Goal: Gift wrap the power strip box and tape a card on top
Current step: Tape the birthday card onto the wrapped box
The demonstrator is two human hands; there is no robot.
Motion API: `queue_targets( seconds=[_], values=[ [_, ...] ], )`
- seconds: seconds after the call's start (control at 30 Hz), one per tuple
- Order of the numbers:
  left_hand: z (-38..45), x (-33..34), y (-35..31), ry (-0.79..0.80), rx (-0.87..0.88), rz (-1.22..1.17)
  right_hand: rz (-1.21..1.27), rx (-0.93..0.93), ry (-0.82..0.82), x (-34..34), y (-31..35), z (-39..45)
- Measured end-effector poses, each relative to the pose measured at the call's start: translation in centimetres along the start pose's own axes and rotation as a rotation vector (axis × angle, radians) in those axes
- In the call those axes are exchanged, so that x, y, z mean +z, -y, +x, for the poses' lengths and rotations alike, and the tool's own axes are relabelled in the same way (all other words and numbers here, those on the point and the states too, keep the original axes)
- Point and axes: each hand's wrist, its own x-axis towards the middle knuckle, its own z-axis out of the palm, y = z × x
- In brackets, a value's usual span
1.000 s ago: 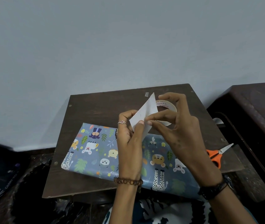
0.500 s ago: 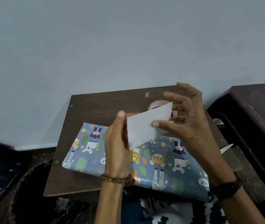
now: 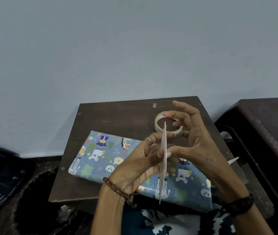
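Card (image 3: 164, 160) held edge-on to the camera, showing as a thin pale sliver, pinched between both hands above the wrapped box (image 3: 117, 160). Left hand (image 3: 140, 165) curled round the card's left face, thumb and fingertips clamped on it, ring showing on one finger. Right hand (image 3: 195, 146) meeting it from the 3 o'clock side: thumb pressed to the card's right face, index finger seemingly closing on it too, remaining fingers fanned loosely upward toward 12 o'clock and holding nothing. Probably turned upright like this for inspecting or choosing a face before laying it flat. Box already fully covered in blue animal-print paper, lying flat and diagonal on the dark table (image 3: 111, 116), its near corner overhanging the front edge at 5 o'clock; wrapping looks finished, card not yet set down or taped. Tape roll (image 3: 158, 120) lying flat on the table at 12 o'clock from the hands, just beyond the box and within easy reach for the fixing step. No open container in view; the power strip box itself hidden entirely under the paper, contents impossible to tell.
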Motion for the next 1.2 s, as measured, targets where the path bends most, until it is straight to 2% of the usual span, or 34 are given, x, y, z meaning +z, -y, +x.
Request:
queue_targets(
  seconds=[0.13, 0.23, 0.4, 0.57, 0.63, 0.7, 0.77, 0.87, 0.93, 1.1, 1.2],
  values=[
    [-0.1, -0.5, 0.0, 0.058, -0.025, 0.008, -0.195, 0.023, 0.055, -0.8, -0.6, -0.6],
    [0.1, -1.5, 0.3, 0.107, -0.012, 0.106, -0.312, 0.004, 0.070, -0.9, -1.1, -0.8],
    [0.2, -2.0, 0.4, 0.055, -0.095, 0.114, -0.645, -0.252, -0.054, -1.5, -0.6, -0.6],
    [-0.5, -1.6, -0.2, 0.190, -0.183, 0.035, -0.848, -0.457, -0.150, -1.4, 0.9, -0.8],
    [-0.6, -1.4, -0.2, 0.236, -0.173, 0.026, -0.857, -0.527, -0.167, -1.2, 1.4, -0.7],
    [-0.5, -1.4, 0.1, 0.197, -0.168, 0.024, -0.853, -0.564, -0.193, -1.0, 1.7, -0.7],
    [-0.4, -1.3, 0.4, 0.192, -0.155, 0.002, -0.839, -0.572, -0.217, -1.1, 1.8, -0.7],
    [-0.4, -0.9, 0.3, 0.291, -0.150, 0.009, -0.822, -0.570, -0.212, -1.4, 1.7, -0.7],
    [-0.4, -0.8, 0.0, 0.295, -0.174, -0.023, -0.814, -0.553, -0.197, -1.5, 1.5, -0.7],
    [-0.6, -0.3, -0.3, 0.363, -0.171, -0.087, -0.645, -0.408, -0.065, -1.6, 0.9, -0.6],
    [-0.3, 0.1, -0.1, 0.312, -0.181, -0.104, -0.459, -0.221, 0.068, -1.9, 0.3, -0.1]
  ],
)
